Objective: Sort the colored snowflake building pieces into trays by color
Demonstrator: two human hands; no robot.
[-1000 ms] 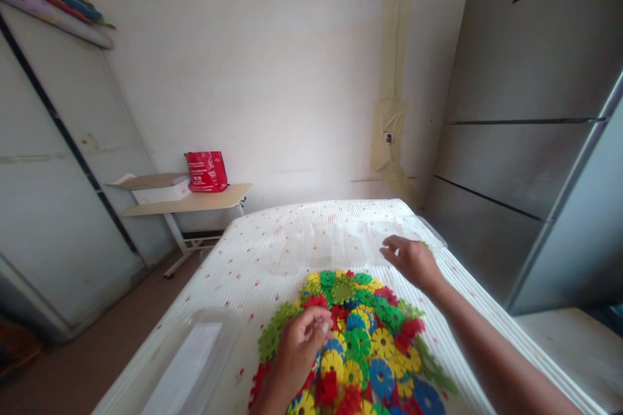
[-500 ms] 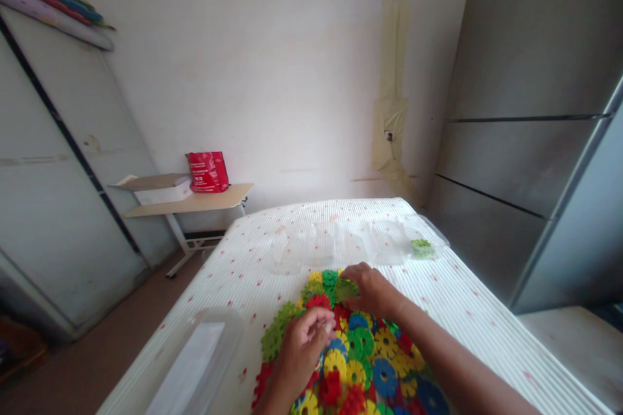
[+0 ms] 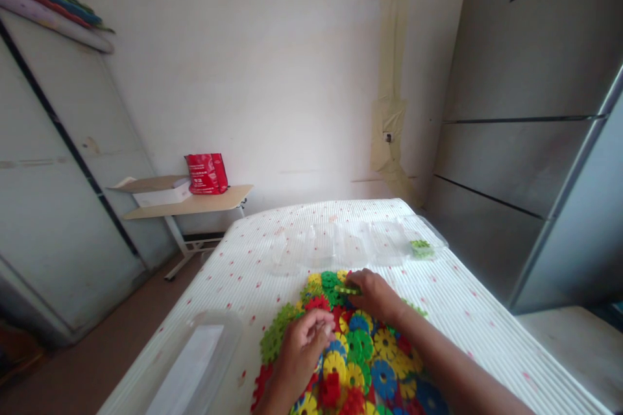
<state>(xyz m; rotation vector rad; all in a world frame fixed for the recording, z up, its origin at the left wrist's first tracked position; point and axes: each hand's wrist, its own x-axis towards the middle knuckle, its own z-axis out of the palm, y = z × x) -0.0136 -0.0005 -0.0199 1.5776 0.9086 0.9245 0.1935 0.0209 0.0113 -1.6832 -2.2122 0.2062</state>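
Note:
A heap of plastic snowflake discs [image 3: 360, 345] in red, yellow, blue and green covers the near part of the table. At the heap's far edge, my right hand [image 3: 374, 295] pinches a light green snowflake disc [image 3: 348, 290], tilted so that its edge faces me. My left hand [image 3: 304, 340] hovers over the heap's left side with fingers curled and thumb drawn in. Whatever it may hold is hidden. Beside it lie several light green discs [image 3: 277, 334] in a cluster.
A clear compartment tray [image 3: 343, 256] stands beyond the heap, with small green discs [image 3: 421, 248] in its right-hand section. To the left lies a clear plastic lid [image 3: 228, 331] with a white strip. A fridge [image 3: 511, 142] borders the table's right side.
My right hand has closed on a light green disc at the far edge and tipped it up from lying flat. My left hand has barely moved.

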